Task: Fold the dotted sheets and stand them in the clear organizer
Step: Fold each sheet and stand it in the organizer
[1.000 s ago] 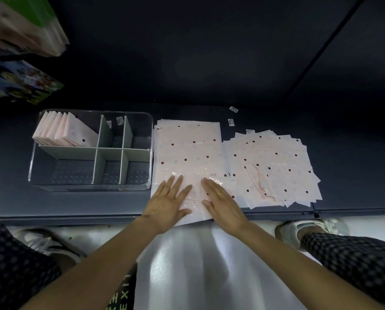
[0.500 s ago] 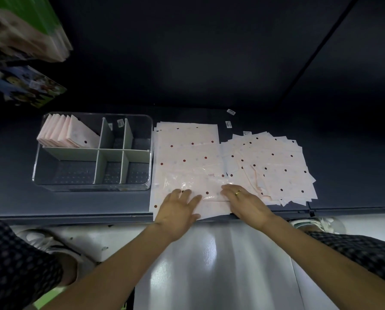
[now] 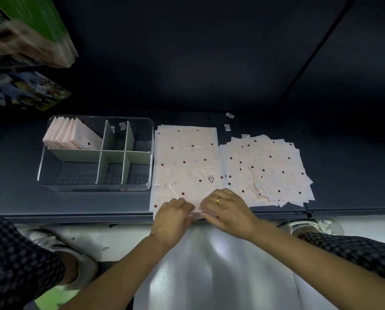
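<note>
Our fingers (image 3: 188,205) of the left hand (image 3: 172,217) are curled and they pinch the near edge of the top dotted sheet (image 3: 185,166); the fingers of the right hand (image 3: 228,211), the one with a ring, are curled on the same edge just beside them, so the two hands almost touch each other. How much of the sheet is already lifted we cannot tell, because the hands cover that edge.

This sheet lies on a neat stack at the front of the dark shelf (image 3: 97,202), and its near edge hangs a little over the shelf lip. We judge that it is very light, thin and soft, with a shiny plastic skin that may slide on the sheet below. It will bend easily and keep a crease only if we press it. So it is better to take it at the edge or the corners with fingertips, gently, and to separate only one layer.

To the right, touching the stack, lies a loose pile of sheets (image 3: 269,171), spread untidily. To the left, just beside the stack, stands the clear organizer (image 3: 151,139) with grey dividers. Its far left compartment holds a row of folded sheets (image 3: 73,136), standing and leaning; the other compartments hold no sheets yet, so much of the task remains.
</note>
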